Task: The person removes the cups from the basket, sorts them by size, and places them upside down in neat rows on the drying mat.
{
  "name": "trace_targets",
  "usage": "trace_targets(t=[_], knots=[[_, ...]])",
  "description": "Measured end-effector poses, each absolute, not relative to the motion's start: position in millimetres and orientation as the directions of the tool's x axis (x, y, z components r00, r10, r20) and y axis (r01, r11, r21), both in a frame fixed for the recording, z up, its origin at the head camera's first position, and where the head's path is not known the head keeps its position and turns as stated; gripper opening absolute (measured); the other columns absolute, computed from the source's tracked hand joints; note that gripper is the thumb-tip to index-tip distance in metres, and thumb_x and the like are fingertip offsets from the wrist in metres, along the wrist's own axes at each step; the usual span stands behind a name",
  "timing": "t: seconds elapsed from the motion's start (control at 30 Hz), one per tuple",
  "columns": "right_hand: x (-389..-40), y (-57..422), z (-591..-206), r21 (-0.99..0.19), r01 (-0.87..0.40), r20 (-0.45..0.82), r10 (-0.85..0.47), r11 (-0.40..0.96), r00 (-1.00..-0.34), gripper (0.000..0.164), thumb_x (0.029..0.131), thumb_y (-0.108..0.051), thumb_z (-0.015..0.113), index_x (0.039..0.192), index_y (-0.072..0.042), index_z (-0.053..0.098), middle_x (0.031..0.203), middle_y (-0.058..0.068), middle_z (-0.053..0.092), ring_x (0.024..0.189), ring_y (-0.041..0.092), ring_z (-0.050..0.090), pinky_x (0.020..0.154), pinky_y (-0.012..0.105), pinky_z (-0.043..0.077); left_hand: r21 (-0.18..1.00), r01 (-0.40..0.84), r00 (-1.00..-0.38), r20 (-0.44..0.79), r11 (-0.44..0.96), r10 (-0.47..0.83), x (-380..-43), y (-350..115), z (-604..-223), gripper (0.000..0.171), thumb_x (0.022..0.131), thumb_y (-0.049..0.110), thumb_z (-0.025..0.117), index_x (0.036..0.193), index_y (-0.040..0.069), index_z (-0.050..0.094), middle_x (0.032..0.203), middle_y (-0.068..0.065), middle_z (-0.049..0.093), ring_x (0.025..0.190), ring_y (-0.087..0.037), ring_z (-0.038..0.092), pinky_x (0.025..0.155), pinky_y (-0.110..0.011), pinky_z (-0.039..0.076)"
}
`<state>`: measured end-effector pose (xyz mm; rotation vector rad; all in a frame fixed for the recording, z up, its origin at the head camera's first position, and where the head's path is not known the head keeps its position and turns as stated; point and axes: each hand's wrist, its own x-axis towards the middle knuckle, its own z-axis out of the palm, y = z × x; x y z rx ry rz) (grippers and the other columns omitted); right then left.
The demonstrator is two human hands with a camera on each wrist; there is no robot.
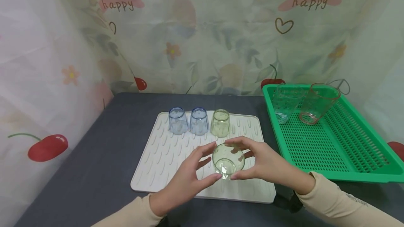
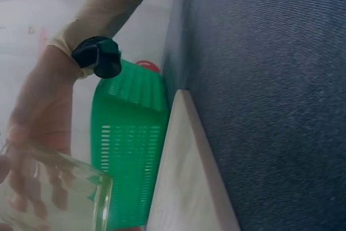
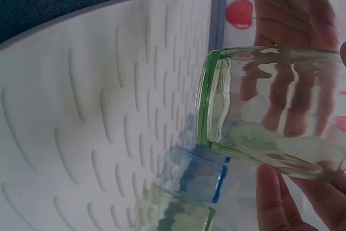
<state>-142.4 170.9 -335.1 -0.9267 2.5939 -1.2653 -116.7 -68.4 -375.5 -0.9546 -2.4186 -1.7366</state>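
Observation:
A pale green drinking glass (image 1: 228,162) is held over the front part of the white ridged drying mat (image 1: 167,171), its round opening toward the head camera. My left hand (image 1: 193,175) grips it from the left and my right hand (image 1: 264,159) from the right, fingers near the rim and thumbs low at the front. The right wrist view shows the glass (image 3: 270,112) side-on, its thick base toward the mat. Behind it on the mat stand two upside-down blue glasses (image 1: 178,122) and one upside-down green glass (image 1: 220,123) in a row.
A green plastic basket (image 1: 334,176) stands right of the mat. Inside, near its back left, lean a clear glass (image 1: 285,102) and a pink-rimmed glass (image 1: 318,104). The dark table (image 1: 94,164) extends left of the mat, and a patterned curtain (image 1: 205,62) hangs behind.

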Motion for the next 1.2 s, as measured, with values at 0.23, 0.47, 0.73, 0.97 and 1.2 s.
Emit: trace_targets(t=[0.23,0.47,0.73,0.97,1.2], knots=[[-142.7,166.7,-341.9,-0.744,-0.46,0.123,-0.578,0.485,-0.807,0.072,0.072,-0.038,0.085,0.133,-0.019,0.053,0.129,-0.003,0.06,0.11,0.02,0.062,0.085,0.033,0.052,0.847,0.478,-0.816,0.331,0.231,0.474,-116.2,-66.0,-382.5,0.071,0.087,0.018,0.074,0.146,0.007,0.036,0.144,-0.01,0.043,0.132,-0.026,0.047,0.101,-0.034,0.047],[-141.3,163.2,-341.6,-0.734,-0.48,0.149,-0.577,0.479,-0.803,0.072,0.071,-0.041,0.085,0.133,-0.018,0.054,0.126,-0.003,0.061,0.107,0.019,0.063,0.086,0.032,0.053,0.836,0.498,-0.811,0.355,0.231,0.465,-117.5,-67.0,-382.9,0.072,0.084,0.016,0.077,0.145,0.009,0.038,0.142,-0.008,0.046,0.129,-0.026,0.05,0.098,-0.034,0.049],[-136.7,161.0,-340.1,-0.733,-0.528,0.246,-0.557,0.428,-0.793,0.074,0.07,-0.036,0.087,0.133,-0.019,0.054,0.125,-0.007,0.061,0.103,0.01,0.06,0.086,0.031,0.053,0.793,0.571,-0.782,0.447,0.212,0.435,-118.6,-68.0,-379.4,0.073,0.077,0.008,0.081,0.139,0.009,0.043,0.138,-0.009,0.052,0.125,-0.024,0.052,0.095,-0.034,0.051],[-133.3,157.9,-345.8,-0.686,-0.617,0.394,-0.516,0.386,-0.761,0.078,0.068,-0.031,0.089,0.135,-0.015,0.053,0.129,-0.005,0.06,0.106,0.009,0.058,0.088,0.03,0.052,0.75,0.636,-0.74,0.526,0.183,0.419,-120.7,-70.8,-376.8,0.075,0.075,0.005,0.082,0.139,0.01,0.043,0.136,-0.009,0.052,0.123,-0.023,0.054,0.094,-0.034,0.052],[-132.9,156.6,-353.7,-0.673,-0.668,0.484,-0.495,0.317,-0.722,0.079,0.068,-0.019,0.09,0.136,-0.013,0.051,0.13,0.0,0.06,0.107,0.011,0.059,0.087,0.029,0.051,0.731,0.663,-0.719,0.562,0.162,0.408,-119.8,-71.7,-372.0,0.077,0.072,0.005,0.083,0.138,0.009,0.045,0.135,-0.009,0.053,0.121,-0.021,0.056,0.093,-0.032,0.052]])
